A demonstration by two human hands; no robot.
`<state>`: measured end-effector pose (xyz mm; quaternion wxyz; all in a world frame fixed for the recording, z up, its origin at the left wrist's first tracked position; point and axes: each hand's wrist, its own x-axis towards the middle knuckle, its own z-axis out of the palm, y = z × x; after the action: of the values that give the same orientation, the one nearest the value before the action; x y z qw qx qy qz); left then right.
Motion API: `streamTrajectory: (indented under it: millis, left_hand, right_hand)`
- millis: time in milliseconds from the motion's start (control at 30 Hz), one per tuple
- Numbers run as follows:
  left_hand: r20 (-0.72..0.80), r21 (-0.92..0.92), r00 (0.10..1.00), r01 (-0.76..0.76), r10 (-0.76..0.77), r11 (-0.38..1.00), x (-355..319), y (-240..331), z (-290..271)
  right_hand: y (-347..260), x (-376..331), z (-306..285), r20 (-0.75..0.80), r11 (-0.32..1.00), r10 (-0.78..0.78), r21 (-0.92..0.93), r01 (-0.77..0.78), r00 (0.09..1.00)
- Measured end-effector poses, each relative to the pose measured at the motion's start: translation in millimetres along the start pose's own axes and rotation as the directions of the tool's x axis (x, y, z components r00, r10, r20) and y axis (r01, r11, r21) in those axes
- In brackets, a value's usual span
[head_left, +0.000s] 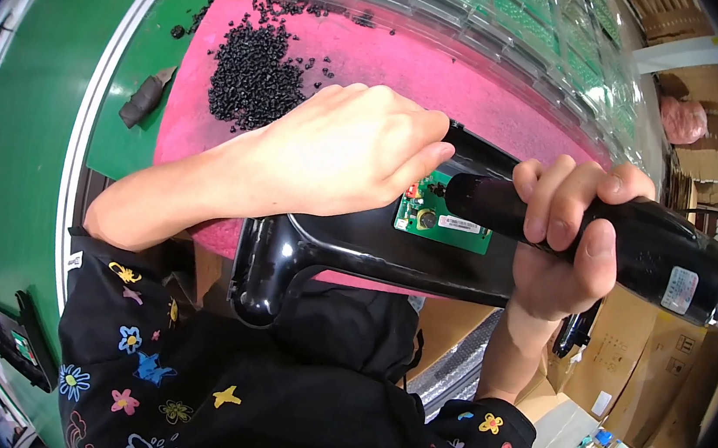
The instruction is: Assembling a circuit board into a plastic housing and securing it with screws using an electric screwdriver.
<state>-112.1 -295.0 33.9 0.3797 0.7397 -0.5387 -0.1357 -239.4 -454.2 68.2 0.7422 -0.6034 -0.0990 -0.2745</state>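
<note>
Green circuit board (442, 222) sits seated in the glossy black plastic housing (348, 245), which lies across the near edge of the pink mat (445, 76) right in front of me. My left hand (349, 149) rests palm down on the housing, fingers loosely curled together, fingertips pressing at the board's left edge. My right hand (563, 237) is wrapped tight round the black electric screwdriver (586, 230), whose tip meets the board's upper part; the thumb lies along the barrel.

Beyond my left hand a heap of small black pellets (248, 68) is scattered on the mat, and clear plastic trays (486, 10) holding green parts stand along the far side. A dark scrap (145, 97) lies on the green table (26, 145) to the left. Cardboard boxes (651, 360) are stacked low on my right.

My left forearm crosses from lower left; my right rises from below, wrist bent.
</note>
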Motion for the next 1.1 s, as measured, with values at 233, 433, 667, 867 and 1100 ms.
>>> streamTrajectory:
  millis: [233,433,667,867,1100]
  left_hand:
    - [-0.059,0.058,0.989,-0.129,0.132,0.990,-4.4,-8.5,3.5]
    - [0.000,0.043,0.979,-0.205,0.205,0.978,-6.7,-18.1,2.6]
    - [0.041,0.088,0.974,-0.224,0.221,0.970,-7.9,-16.6,3.7]
    - [0.035,0.088,0.979,-0.205,0.203,0.975,-4.3,-8.5,1.9]
    - [0.056,0.096,0.988,-0.147,0.142,0.984,-5.7,-9.7,0.1]
  right_hand:
    - [8.7,14.5,-1.5,0.196,0.999,0.003,0.035,-0.010,0.981]
    - [9.1,19.5,15.4,0.132,0.985,0.153,-0.100,-0.140,0.979]
    - [11.6,22.2,3.3,0.217,0.991,0.121,0.035,-0.131,0.969]
    - [21.6,31.2,-9.9,0.390,0.986,0.043,0.130,-0.102,0.920]
    - [10.0,20.3,9.4,0.228,0.983,0.163,-0.123,-0.138,0.960]
